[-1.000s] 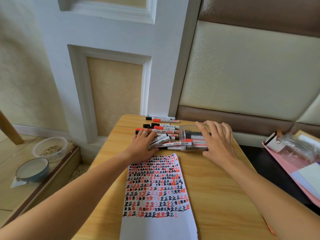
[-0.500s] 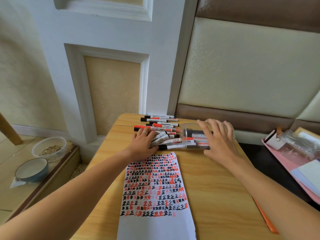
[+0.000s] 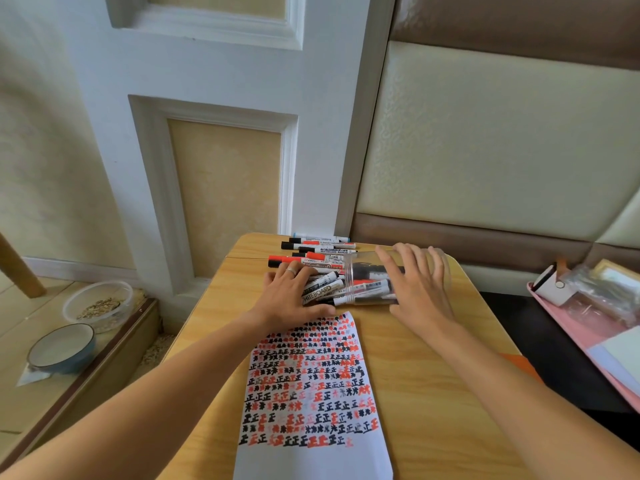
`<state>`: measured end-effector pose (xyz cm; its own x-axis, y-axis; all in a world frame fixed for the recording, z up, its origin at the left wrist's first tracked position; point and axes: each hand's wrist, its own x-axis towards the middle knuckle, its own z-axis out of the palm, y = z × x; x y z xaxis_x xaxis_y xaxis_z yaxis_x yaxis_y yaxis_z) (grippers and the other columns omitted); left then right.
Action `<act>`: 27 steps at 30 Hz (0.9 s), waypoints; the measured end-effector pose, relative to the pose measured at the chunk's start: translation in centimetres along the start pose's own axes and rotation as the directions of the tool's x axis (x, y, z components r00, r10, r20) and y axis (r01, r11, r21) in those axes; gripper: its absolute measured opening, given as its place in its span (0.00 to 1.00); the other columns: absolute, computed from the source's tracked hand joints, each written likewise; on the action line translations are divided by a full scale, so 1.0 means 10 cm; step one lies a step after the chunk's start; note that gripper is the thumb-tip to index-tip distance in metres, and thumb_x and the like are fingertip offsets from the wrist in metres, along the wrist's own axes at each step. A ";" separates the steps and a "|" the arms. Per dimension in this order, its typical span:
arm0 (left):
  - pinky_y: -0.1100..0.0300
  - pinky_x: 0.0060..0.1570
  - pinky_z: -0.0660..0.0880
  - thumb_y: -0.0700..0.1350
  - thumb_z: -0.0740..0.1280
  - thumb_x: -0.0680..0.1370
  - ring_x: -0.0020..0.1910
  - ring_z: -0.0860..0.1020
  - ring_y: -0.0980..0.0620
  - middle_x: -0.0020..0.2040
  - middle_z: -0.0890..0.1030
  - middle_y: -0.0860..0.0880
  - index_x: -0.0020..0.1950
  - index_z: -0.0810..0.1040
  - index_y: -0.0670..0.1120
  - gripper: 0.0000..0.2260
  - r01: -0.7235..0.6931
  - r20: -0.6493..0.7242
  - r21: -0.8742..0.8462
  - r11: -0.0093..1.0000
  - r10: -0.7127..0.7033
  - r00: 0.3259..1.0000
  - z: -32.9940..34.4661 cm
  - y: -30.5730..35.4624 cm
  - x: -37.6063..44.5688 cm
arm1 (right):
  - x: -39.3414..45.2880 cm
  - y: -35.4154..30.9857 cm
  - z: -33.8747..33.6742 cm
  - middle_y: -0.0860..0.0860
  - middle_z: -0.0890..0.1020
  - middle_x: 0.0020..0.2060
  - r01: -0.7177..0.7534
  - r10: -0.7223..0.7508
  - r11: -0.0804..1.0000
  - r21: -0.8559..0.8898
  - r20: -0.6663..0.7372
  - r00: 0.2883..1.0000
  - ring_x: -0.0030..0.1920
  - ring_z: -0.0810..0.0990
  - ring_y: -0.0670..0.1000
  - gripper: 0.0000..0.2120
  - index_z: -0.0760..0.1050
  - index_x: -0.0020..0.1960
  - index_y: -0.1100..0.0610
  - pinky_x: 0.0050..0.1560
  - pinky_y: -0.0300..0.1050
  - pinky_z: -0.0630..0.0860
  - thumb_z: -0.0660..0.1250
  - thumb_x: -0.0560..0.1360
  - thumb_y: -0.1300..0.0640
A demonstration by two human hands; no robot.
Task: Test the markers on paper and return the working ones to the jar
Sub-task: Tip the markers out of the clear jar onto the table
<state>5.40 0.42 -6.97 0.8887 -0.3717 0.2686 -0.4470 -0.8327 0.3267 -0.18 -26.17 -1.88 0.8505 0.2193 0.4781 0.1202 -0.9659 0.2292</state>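
While a clear plastic jar lies on its side near the far edge of the wooden surface, it is steadied from above by the right hand, whose fingers are spread flat across its wall rather than curled round it. Several markers can be seen inside through the plastic. A loose bundle of markers is pressed towards the jar's open mouth by the left hand, its fingers laid over the barrels and its thumb along the near side; whether any single barrel is actually pinched cannot be told from this angle. More markers are left in rows beyond, towards the wall. The paper, densely covered with red and black test marks, is spread just in front of both hands.

The step in hand is judged to be the sliding of tested markers back into the jar. It would be done well if the jar were kept from rolling by even downward pressure, the barrels were lined up parallel with the jar's axis before being pushed, and only a few were fed in at once so that none jams across the mouth or is scattered onto the paper.
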 end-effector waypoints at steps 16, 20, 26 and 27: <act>0.45 0.69 0.59 0.60 0.61 0.76 0.71 0.61 0.45 0.72 0.65 0.46 0.77 0.62 0.53 0.30 -0.087 0.123 0.128 0.988 0.071 0.990 -0.07 0.04 0.09 | -0.10 0.34 -0.07 0.56 0.65 0.74 0.004 -0.003 0.999 -0.037 0.030 1.000 0.76 0.63 0.59 0.55 0.56 0.81 0.50 0.78 0.64 0.54 0.82 0.62 0.54; 0.44 0.72 0.57 0.62 0.57 0.74 0.74 0.59 0.45 0.75 0.63 0.46 0.80 0.58 0.54 0.35 -0.113 0.186 0.150 0.982 0.084 0.979 -0.13 0.04 0.06 | -0.14 0.44 -0.13 0.58 0.67 0.72 -0.020 0.020 0.999 -0.048 0.000 1.000 0.74 0.65 0.60 0.55 0.59 0.81 0.51 0.76 0.65 0.57 0.83 0.60 0.56; 0.44 0.73 0.55 0.59 0.63 0.79 0.76 0.57 0.45 0.78 0.60 0.47 0.81 0.56 0.54 0.33 -0.118 0.191 0.163 0.980 0.086 0.978 -0.15 0.06 0.03 | -0.20 0.53 -0.23 0.59 0.68 0.71 -0.070 0.067 0.995 -0.076 -0.036 0.997 0.73 0.66 0.62 0.55 0.61 0.80 0.53 0.75 0.66 0.57 0.84 0.59 0.58; 0.44 0.73 0.55 0.58 0.63 0.79 0.76 0.57 0.45 0.78 0.60 0.46 0.81 0.56 0.54 0.33 -0.114 0.191 0.164 0.980 0.082 0.978 -0.15 0.06 0.03 | -0.20 0.54 -0.25 0.60 0.68 0.71 -0.083 0.080 0.993 -0.080 -0.042 0.996 0.73 0.66 0.62 0.55 0.61 0.80 0.53 0.75 0.67 0.57 0.84 0.59 0.59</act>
<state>5.26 0.39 -5.30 0.8521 -0.5102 0.1162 -0.5227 -0.8408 0.1411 -2.49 -31.50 0.49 0.8350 0.1469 0.5303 0.0076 -0.9667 0.2557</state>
